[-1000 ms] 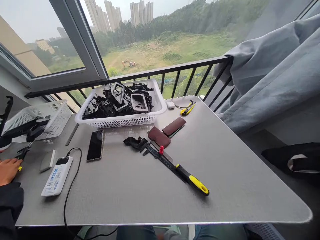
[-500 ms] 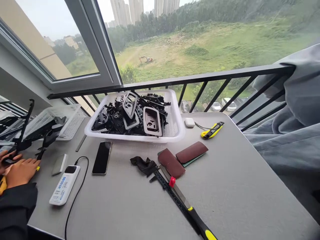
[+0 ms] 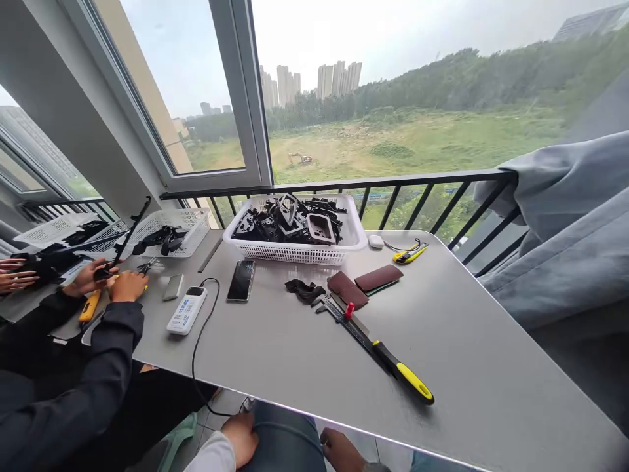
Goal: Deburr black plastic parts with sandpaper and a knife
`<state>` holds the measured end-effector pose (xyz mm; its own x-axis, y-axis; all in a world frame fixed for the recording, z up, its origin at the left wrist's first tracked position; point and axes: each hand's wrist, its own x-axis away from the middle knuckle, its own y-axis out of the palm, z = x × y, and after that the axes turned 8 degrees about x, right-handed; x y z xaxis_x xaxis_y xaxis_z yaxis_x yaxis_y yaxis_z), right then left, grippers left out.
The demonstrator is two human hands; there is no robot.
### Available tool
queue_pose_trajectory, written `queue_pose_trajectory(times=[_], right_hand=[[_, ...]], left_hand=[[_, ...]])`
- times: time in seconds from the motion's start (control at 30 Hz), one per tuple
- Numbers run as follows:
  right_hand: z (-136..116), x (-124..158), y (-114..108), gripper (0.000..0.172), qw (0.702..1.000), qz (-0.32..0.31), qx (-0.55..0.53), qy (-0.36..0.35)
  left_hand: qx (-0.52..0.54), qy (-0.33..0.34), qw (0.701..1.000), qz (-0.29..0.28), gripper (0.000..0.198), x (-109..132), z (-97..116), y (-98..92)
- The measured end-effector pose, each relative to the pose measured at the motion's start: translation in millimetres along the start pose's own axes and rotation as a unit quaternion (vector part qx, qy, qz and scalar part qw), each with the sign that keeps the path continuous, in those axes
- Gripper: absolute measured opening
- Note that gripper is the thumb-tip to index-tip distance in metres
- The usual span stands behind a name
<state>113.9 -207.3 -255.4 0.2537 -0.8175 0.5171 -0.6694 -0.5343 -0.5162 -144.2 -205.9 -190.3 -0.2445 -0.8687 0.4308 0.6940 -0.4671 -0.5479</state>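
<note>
The left grip (image 3: pixel 240 440) and the right grip (image 3: pixel 339 452) both rest on the person's jeans (image 3: pixel 282 446), just below the front edge of the worktop (image 3: pixel 457 347). Neither shows anything held, but the curl of the fingers cannot be told from this view, and the right grip is cut off by the frame.

Straight ahead of the grips, at the far side of the worktop, black plastic parts (image 3: pixel 287 223) lie heaped in a white basket (image 3: pixel 295 252). Between the grips and that basket lie a caliper (image 3: pixel 344 320) with a red knob and, under it, a yellow-handled file (image 3: pixel 407 372). A black glove (image 3: pixel 304 292) sits just beside the caliper's jaws, and two dark red sanding pads (image 3: pixel 366 283) lie next to it.

Up and to the left of the left grip are a power bank (image 3: pixel 187 310) and a phone (image 3: pixel 240 280). A black cable (image 3: pixel 195 367) runs from the power bank over the worktop edge and down near the left grip.

Well left of the grips, a co-worker's hands (image 3: pixel 105 280) work at the worktop around a thin black piece (image 3: pixel 120 242), beside a second white basket (image 3: pixel 167 233).
</note>
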Motion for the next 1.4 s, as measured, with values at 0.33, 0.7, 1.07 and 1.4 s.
queue_pose_trajectory(times=[0.33, 0.7, 1.07, 1.4], right_hand=[[-67, 46, -36, 0.031, 0.987, -0.073, -0.036, -0.136], [-91, 76, -86, 0.03, 0.99, -0.02, -0.088, -0.109], [-136, 40, -125, 0.033, 0.981, -0.031, -0.06, -0.18], [-166, -61, -201, 0.048, 0.936, 0.217, -0.191, -0.203]], left_hand=[[0.031, 0.008, 0.877, 0.48, 0.044, -93, 114, -144.7], [-0.078, -0.196, 0.842, 0.497, 0.055, -168, 82, -182.8], [-0.083, -0.211, 0.833, 0.504, 0.06, -178, 80, -189.9], [-0.005, 0.208, 0.827, 0.523, 0.041, -190, 166, -141.3]])
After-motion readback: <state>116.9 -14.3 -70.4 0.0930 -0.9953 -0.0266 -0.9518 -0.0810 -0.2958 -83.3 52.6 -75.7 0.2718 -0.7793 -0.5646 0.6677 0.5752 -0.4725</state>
